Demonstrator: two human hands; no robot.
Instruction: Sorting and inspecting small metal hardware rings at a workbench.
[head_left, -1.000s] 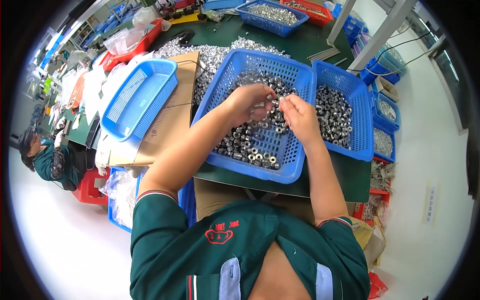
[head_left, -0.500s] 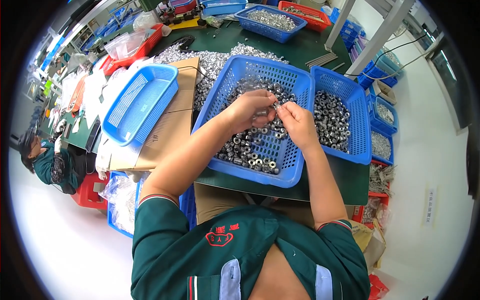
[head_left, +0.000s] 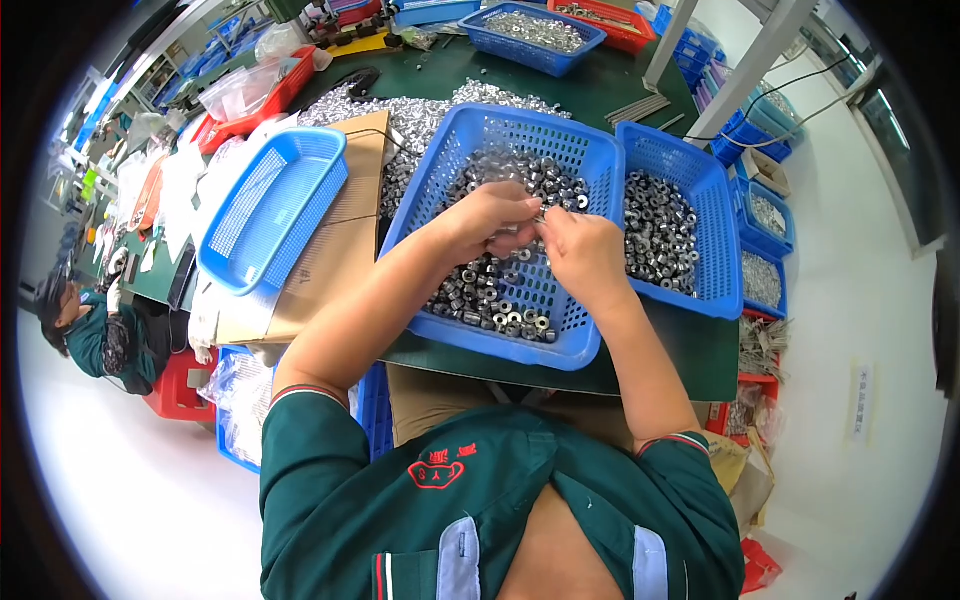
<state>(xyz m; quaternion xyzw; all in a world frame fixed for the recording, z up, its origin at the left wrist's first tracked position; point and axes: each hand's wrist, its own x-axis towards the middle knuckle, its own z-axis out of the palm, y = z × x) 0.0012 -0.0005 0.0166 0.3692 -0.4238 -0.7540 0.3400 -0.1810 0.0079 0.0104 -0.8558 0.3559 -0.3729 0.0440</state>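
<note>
Over the large blue perforated basket [head_left: 566,352], my two hands meet fingertip to fingertip. My left hand [head_left: 492,222] is closed, its fingers curled inward. My right hand [head_left: 584,252] comes from the other side in a pinch. A small shiny metal piece [head_left: 541,216] shows between the fingertips; its exact shape is mostly covered. Below and around the hands lie many short metal bushings [head_left: 478,300], dark and silvery with holes through them, heaped toward the near left and far side of the basket.
On the right, a second blue basket [head_left: 728,245] holds more bushings [head_left: 660,232]. An empty light blue basket [head_left: 215,250] rests on cardboard [head_left: 345,235] at left. Loose silvery parts [head_left: 420,118] pile behind. Metal rods [head_left: 638,108] lie far right. A co-worker [head_left: 95,325] sits far left.
Both hands have shifted slightly left, still together at the fingertips. My right hand has turned a little, its back now more toward view. The whole scene has shifted slightly with the head.
</note>
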